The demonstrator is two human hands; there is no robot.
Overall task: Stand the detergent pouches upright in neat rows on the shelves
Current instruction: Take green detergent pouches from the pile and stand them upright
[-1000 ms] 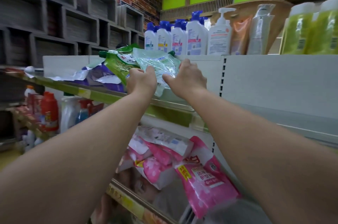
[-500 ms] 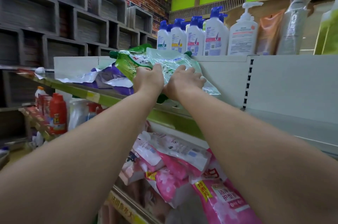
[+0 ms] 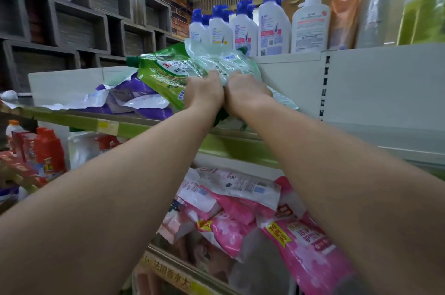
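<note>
Centre left of frame: purple pouches [image 3: 134,97] lying flat on the shelf [image 3: 72,119]. Centre: left hand [image 3: 204,95] and right hand [image 3: 245,95], side by side, each grip apparently curled on tilted green pouches [image 3: 168,73]. Lower right: pink pouches [image 3: 240,217] heaped.

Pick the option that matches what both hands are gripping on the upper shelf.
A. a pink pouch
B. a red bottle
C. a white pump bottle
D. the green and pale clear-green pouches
D: the left hand and right hand both have their fingers curled into the green pouches lying tilted on the upper shelf; the pink pouches lie untouched on the shelf below.
</note>
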